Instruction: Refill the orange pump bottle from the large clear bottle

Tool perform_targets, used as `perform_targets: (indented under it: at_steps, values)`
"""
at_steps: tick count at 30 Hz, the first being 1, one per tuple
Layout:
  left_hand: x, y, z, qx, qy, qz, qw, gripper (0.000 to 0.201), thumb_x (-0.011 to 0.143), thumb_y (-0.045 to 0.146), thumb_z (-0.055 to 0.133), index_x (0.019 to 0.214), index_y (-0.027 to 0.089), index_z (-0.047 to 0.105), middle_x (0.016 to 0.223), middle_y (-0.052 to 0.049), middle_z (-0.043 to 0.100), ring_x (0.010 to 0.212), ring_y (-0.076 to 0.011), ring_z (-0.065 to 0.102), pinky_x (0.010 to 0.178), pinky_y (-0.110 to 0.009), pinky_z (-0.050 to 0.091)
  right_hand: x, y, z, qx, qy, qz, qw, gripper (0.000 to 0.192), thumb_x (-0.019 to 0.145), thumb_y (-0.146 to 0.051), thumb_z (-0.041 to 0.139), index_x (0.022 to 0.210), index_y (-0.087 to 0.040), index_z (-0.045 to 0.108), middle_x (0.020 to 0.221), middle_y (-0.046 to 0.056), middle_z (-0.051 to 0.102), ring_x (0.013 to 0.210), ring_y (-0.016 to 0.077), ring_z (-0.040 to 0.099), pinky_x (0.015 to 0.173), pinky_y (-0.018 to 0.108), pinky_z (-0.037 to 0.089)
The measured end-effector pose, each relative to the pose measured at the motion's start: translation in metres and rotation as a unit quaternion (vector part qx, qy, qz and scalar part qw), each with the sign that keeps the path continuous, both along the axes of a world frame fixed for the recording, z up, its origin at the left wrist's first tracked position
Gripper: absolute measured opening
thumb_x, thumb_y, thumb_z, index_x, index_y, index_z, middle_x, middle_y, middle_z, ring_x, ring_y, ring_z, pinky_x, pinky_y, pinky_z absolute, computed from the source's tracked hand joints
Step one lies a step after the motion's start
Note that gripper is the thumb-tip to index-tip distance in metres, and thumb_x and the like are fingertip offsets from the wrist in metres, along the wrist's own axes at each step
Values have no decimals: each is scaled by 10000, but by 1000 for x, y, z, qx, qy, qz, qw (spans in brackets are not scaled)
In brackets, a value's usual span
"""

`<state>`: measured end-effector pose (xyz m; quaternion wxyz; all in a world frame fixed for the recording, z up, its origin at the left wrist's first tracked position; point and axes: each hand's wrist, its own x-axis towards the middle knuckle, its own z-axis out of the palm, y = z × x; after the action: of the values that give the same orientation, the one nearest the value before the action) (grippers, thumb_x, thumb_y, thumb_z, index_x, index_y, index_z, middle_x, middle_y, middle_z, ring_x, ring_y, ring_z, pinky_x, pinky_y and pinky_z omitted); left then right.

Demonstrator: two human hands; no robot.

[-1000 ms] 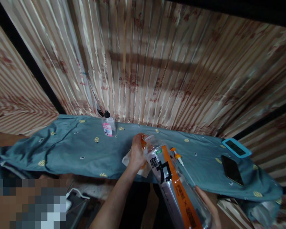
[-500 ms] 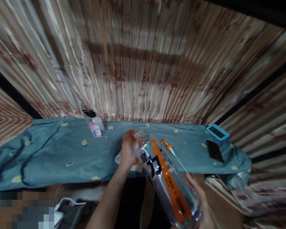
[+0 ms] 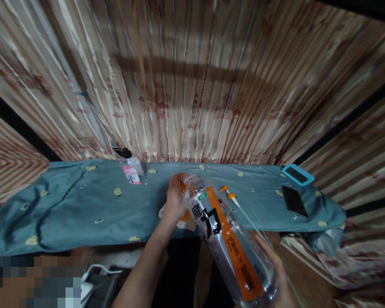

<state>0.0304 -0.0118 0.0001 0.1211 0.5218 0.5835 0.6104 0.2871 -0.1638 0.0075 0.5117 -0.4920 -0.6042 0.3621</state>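
Extends bare L forearm (image 3: 147, 261) fwd from bottom edge, angled up & R; curls L hand (image 3: 176, 199) in a grip, fingertips mostly hidden. Holds R hand (image 3: 277, 265) lower, nr bottom edge, cupped, w/ one digit pointing up-L, rest partly hidden.

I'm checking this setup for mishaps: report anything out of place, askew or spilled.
The orange-and-white pump lies loose on the patterned cloth; that looks odd, as it is fitted to no bottle. The large clear bottle tilts, but it is hand-held. No spill is visible.
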Motion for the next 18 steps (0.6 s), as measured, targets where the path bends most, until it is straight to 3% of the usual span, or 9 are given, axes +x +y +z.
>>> perform_targets:
  at_steps: [6,14,18]
  values:
    - [-4,-2,-1,8,11,-12,1000,290,788,317,698,1060,236,635,997,-64,710,964,-262,699,892,-403,580,-5,-5,2,-22,10,-17,1000,1034,609,-547,919,1513,-408,437,1489,54,579,1383,425,572,1156,549,504]
    - [-3,-1,0,5,9,-1,1000,334,756,301,725,1072,248,630,1017,-62,717,967,-264,705,889,-402,579,-21,-8,22,-50,23,-11,998,920,722,-692,813,1492,-364,431,1464,70,625,1351,342,631,1168,498,497]
    - [-1,1,0,11,17,6,1000,336,751,305,719,1068,239,631,997,-63,709,939,-262,700,875,-408,586,-21,-9,29,-53,27,-8,998,969,681,-698,837,1488,-335,442,1495,82,602,1396,359,588,1187,496,475]
